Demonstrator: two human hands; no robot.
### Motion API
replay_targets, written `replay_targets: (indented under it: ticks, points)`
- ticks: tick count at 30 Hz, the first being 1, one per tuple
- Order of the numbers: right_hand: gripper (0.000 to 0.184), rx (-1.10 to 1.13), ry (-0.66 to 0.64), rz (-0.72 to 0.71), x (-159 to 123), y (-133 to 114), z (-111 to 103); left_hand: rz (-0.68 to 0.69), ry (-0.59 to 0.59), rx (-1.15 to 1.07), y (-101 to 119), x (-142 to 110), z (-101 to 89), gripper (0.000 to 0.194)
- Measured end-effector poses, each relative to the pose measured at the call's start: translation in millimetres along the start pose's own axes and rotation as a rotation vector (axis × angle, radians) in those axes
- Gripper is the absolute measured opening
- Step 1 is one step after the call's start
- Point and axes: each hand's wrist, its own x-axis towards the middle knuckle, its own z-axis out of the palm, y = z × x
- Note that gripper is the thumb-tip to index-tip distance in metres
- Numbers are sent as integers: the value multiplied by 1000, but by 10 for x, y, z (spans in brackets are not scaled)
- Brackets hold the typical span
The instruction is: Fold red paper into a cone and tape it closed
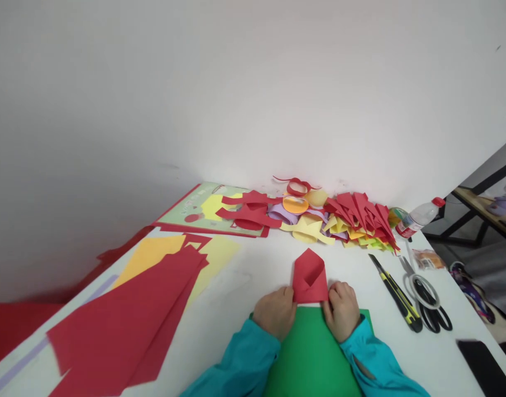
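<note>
A folded piece of red paper (307,294), shaped like a small envelope with a pointed top, lies flat on the table between my hands. A dark opening shows at its middle. My left hand (276,312) is closed at its lower left corner, the fingertips pinching the edge. At the lower right corner my right hand (341,310) pinches it the same way. Just below the red paper, a green sheet (314,355) lies under my wrists. Both forearms are in teal sleeves.
At left lie large red paper sheets (128,325) over an orange sheet (147,256). Along the wall sit red cut-outs (253,212) and a pile of folded red pieces (360,212). To the right are a utility knife (395,292), scissors (430,309), tape roll (425,292), bottle (418,218) and black phone-like slab (486,366).
</note>
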Motion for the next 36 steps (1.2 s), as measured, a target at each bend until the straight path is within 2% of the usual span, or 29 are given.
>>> replay_targets:
  ticks: [3, 5, 8, 11, 14, 23, 30, 33, 36]
  points:
    - [18, 0, -13, 15, 3, -1, -4, 2, 30, 0, -21, -14, 35, 22]
    - [18, 6, -9, 35, 7, -9, -32, -6, 117, -13, -36, -37, 52, 20]
    - [16, 86, 63, 72, 18, -37, -108, 24, 362, -78, -51, -76, 48, 10]
    - [36, 212, 143, 57, 34, -76, -193, 172, 647, -197, -45, -96, 1, 7]
    - [43, 281, 118, -13, 61, -102, -233, 326, 790, -280, -33, -90, -57, 18]
    - [40, 286, 118, -194, 188, -98, -167, 512, 855, -299, -57, -46, -74, 22]
    - [28, 278, 140, -185, 211, -216, -225, 564, 845, -335, -82, -40, -31, 22]
    - [29, 215, 172, -72, 170, 17, -267, 571, 856, -342, -114, -26, -24, 22]
    - [26, 22, 312, 153, 16, 564, -354, 568, 877, -339, -133, -17, -16, 22]
